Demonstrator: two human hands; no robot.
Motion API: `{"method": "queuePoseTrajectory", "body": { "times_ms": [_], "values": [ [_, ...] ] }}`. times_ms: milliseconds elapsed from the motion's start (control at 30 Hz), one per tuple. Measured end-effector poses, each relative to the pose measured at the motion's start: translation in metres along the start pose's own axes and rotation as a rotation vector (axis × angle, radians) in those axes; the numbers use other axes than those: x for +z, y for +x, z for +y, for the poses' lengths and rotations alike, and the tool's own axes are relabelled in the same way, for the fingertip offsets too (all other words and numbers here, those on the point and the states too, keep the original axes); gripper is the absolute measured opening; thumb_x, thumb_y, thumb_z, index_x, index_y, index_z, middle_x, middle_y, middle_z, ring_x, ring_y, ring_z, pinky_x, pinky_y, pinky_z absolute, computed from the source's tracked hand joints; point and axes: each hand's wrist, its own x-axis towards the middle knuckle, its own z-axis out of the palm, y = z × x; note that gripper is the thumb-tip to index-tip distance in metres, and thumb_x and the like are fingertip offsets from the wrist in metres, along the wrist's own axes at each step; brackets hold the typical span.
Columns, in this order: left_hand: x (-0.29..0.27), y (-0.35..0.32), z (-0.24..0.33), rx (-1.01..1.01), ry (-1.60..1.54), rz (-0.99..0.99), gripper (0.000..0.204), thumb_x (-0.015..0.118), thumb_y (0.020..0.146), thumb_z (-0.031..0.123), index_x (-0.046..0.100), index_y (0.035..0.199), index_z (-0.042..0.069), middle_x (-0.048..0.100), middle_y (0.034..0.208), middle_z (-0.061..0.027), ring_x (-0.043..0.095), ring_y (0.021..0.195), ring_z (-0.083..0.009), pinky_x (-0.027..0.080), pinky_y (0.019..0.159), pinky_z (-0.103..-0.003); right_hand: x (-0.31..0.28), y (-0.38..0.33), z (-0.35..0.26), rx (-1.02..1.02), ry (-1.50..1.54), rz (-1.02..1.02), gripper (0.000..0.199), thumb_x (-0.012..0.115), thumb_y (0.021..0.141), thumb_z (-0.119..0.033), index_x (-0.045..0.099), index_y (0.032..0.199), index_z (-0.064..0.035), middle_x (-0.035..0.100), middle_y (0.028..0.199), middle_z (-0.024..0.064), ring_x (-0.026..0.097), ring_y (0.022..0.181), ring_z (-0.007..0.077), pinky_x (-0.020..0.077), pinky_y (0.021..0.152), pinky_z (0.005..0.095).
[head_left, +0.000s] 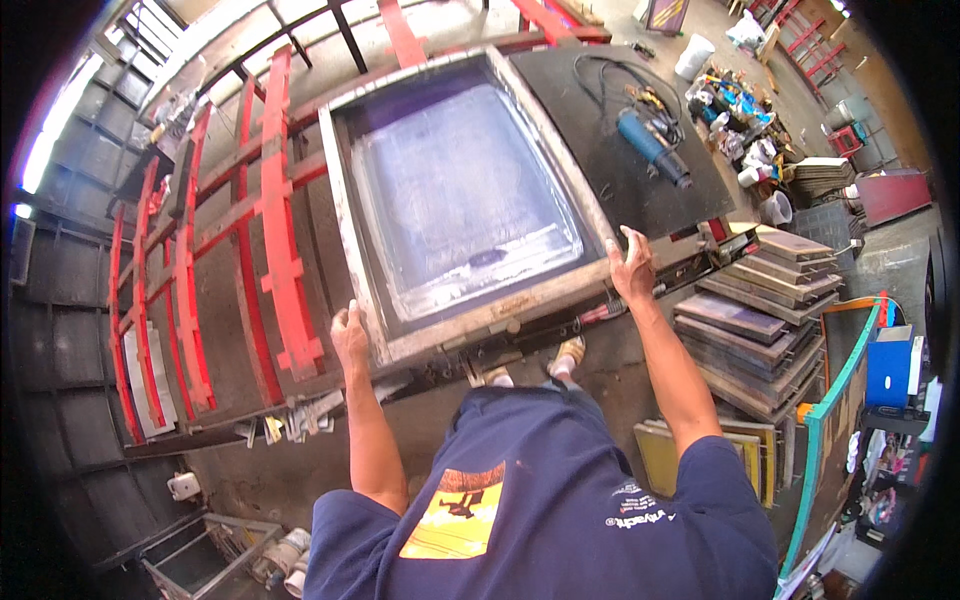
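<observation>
A screen printing frame (510, 308) lies on the work table in front of me, turned slightly. Its wooden rim is worn and pale, and its mesh (460, 190) is bluish-white with whitish smears along the near end. My left hand (350, 335) is closed on the rim by the near left corner. At the near right corner my right hand (632, 268) grips the rim, thumb and fingers round the edge. To the right of the frame, a blue heat gun (650, 145) with a coiled black cord rests on a dark board (690, 205).
Red slatted racks (278, 200) stand along the left. Right of me, flat framed panels (760, 320) are piled, with yellow-edged frames (690, 455) leaning below. A teal-edged cart (835, 400) is at far right; bottles and cans (745, 120) crowd the floor beyond.
</observation>
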Motion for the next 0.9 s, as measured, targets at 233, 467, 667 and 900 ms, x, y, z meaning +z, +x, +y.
{"method": "queuePoseTrajectory", "body": {
  "times_ms": [233, 467, 667, 900],
  "values": [
    [0.066, 0.033, 0.018, -0.327, -0.223, -0.144, 0.059, 0.058, 0.090, 0.051, 0.047, 0.057, 0.003, 0.040, 0.055, -0.0005, 0.036, 0.054, -0.0135, 0.028, 0.050, -0.038, 0.059, 0.029, 0.087, 0.536, -0.040, -0.519, 0.086, 0.039, 0.087, -0.071, 0.060, 0.114, 0.0073, 0.057, 0.115, 0.0365, 0.053, 0.114, 0.0496, 0.0436, 0.096, 0.0493],
    [0.021, 0.001, 0.068, -0.249, -0.220, -0.118, 0.062, 0.057, 0.092, 0.049, 0.036, 0.053, 0.005, 0.037, 0.054, 0.0004, 0.033, 0.055, -0.0132, 0.027, 0.050, -0.038, -0.013, 0.044, 0.042, 0.387, 0.059, -0.509, 0.095, 0.039, 0.085, -0.075, 0.063, 0.100, 0.0158, 0.060, 0.102, 0.0404, 0.059, 0.104, 0.0505, 0.0482, 0.089, 0.0494],
    [0.050, -0.042, 0.180, 0.048, -0.213, -0.102, 0.063, 0.052, 0.097, 0.046, 0.034, 0.048, 0.012, 0.029, 0.048, 0.0042, 0.026, 0.047, -0.0097, 0.021, 0.044, -0.034, -0.078, 0.021, 0.117, 0.498, 0.266, -0.297, 0.106, 0.044, 0.080, -0.079, 0.050, 0.123, 0.0177, 0.053, 0.122, 0.0389, 0.051, 0.122, 0.0437, 0.0414, 0.102, 0.0443],
    [0.129, -0.153, 0.372, 0.277, -0.554, -0.352, 0.036, 0.054, 0.095, 0.040, 0.051, 0.073, 0.012, 0.037, 0.064, 0.0061, 0.034, 0.054, -0.0071, 0.026, 0.048, -0.027, -0.232, 0.046, 0.232, 0.528, 0.384, -0.140, 0.092, 0.062, 0.079, -0.066, 0.052, 0.125, 0.0121, 0.060, 0.116, 0.0295, 0.059, 0.111, 0.0364, 0.0457, 0.095, 0.0408]
  ]
}}
